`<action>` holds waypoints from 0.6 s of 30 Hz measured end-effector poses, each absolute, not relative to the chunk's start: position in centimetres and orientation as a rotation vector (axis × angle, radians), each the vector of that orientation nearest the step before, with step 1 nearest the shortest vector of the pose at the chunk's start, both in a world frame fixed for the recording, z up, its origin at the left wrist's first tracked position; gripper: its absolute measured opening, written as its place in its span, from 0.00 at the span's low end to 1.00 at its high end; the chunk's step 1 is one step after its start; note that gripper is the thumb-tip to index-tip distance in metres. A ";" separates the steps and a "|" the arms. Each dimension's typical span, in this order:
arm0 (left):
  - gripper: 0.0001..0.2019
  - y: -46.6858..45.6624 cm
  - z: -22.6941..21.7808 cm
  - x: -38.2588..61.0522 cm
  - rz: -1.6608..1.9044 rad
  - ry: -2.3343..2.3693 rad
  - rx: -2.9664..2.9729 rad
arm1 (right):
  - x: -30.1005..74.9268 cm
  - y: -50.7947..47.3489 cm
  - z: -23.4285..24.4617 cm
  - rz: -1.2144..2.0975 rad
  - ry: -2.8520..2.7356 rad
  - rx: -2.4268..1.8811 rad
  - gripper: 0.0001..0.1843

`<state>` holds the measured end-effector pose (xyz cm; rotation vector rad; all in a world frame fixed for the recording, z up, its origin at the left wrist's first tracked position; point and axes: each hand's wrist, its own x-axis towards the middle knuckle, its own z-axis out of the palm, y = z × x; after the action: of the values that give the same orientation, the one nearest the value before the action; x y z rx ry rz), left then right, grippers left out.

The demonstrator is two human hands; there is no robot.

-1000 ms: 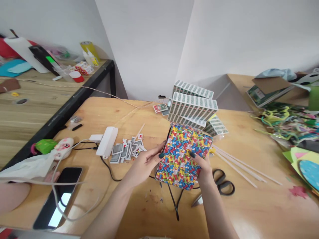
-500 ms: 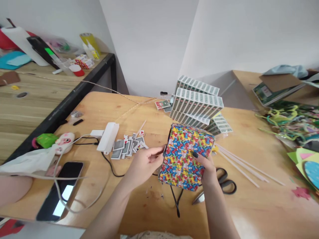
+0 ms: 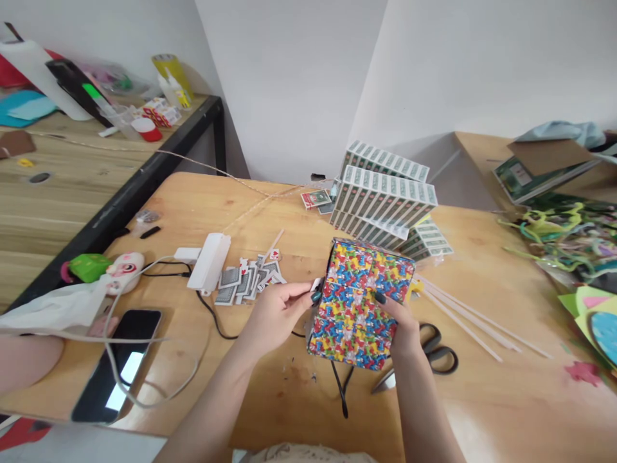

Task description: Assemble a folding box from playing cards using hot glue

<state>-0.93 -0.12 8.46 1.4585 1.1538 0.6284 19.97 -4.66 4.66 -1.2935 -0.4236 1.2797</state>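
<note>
The left hand (image 3: 272, 315) has thumb and forefinger drawn together at the left edge of a rectangular box (image 3: 361, 302), printed all over in red, blue, yellow and white, faint creases crossing its face; something small and white shows at those fingertips, but whether it is pinched I cannot tell. The right hand (image 3: 405, 325) grasps the box's right side, thumb on the face. The box is held over the middle of a pale wooden table (image 3: 491, 411). One pair of black-handled scissors (image 3: 441, 360) lies just beside the right forearm, then three thin whitish sticks (image 3: 475, 315); bare wood stretches nearer the person.
</note>
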 end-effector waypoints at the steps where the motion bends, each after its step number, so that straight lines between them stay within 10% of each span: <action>1: 0.15 -0.1 8.4 -1.0 0.622 1.151 1.461 | 19.9 -4.7 4.7 1.283 -0.420 -1.293 0.28; 18: 0.15 -0.9 8.2 -0.3 0.598 1.122 1.474 | 21.0 -5.0 3.9 1.342 -0.483 -1.299 0.34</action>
<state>-0.33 -0.85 8.21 1.4738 1.1221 0.5979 21.03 -5.03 3.91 -1.2989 -0.4832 1.3418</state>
